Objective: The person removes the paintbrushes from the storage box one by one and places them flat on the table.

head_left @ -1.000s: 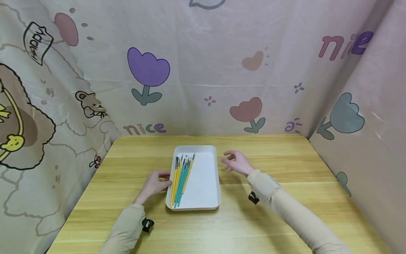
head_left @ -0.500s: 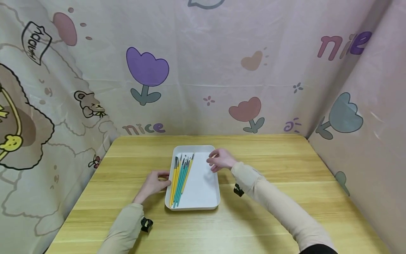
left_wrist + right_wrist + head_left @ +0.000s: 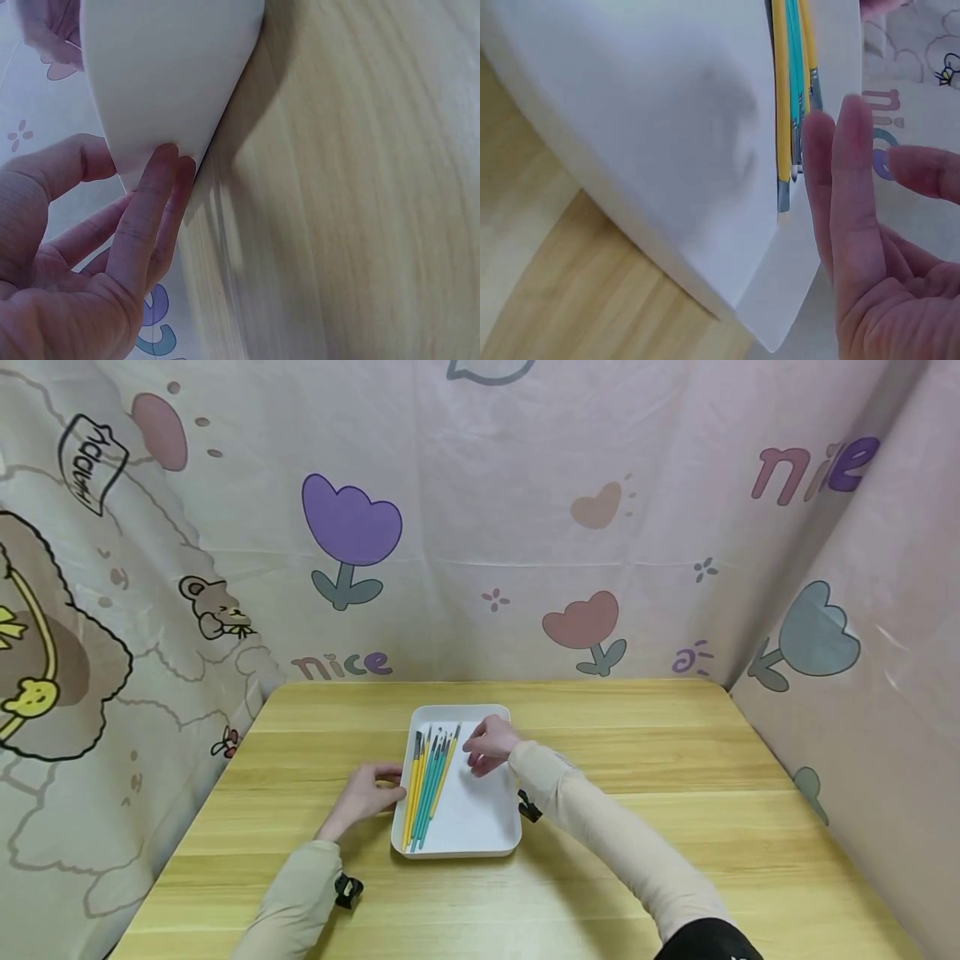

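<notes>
In the head view, a white rectangular tray (image 3: pixel 476 835) sits on the wooden table, with several thin paintbrushes (image 3: pixel 431 789) with yellow and teal handles along its left side. My left hand (image 3: pixel 363 795) rests against the tray's left wall. The left wrist view shows fairly straight fingers (image 3: pixel 139 217) on the outer wall and the thumb at the rim. Over the tray's upper right part, my right hand (image 3: pixel 491 745) is just right of the brushes and holds nothing. Its extended fingers (image 3: pixel 851 180) overlap the brush tips in the right wrist view.
The wooden table (image 3: pixel 637 810) extends around the tray on all sides. A printed curtain (image 3: pixel 480 527) with flowers and hearts hangs behind it and at both sides. Each sleeve carries a black device (image 3: pixel 347 891) near the wrist.
My right hand has moved left from beside the tray to over its inside, close to the brushes. The left hand, tray and brushes have stayed in place.
</notes>
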{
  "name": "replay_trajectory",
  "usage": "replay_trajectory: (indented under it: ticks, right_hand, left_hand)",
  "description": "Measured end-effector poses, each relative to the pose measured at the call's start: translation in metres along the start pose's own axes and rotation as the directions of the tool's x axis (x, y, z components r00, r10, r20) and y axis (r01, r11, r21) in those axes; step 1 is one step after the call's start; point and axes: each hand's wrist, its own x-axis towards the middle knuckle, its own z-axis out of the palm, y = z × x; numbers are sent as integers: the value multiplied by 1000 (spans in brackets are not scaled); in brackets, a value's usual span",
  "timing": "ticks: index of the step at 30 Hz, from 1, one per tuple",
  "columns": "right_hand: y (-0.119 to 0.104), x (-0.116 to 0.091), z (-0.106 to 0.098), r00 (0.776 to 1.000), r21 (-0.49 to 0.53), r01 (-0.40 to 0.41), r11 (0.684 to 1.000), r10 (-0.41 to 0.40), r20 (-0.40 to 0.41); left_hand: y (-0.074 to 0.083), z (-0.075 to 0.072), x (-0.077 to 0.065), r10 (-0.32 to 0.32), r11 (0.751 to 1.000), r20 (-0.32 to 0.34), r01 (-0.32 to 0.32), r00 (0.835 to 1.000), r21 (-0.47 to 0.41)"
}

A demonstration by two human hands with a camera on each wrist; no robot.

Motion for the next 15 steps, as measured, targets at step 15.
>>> replay_trajectory:
  ticks: [15]
  right_hand:
    - [-11,20,14,996,-1,-93,996,93,2]
  left_hand:
    - [0,1,-1,1,1000,3,-1,1000,-6]
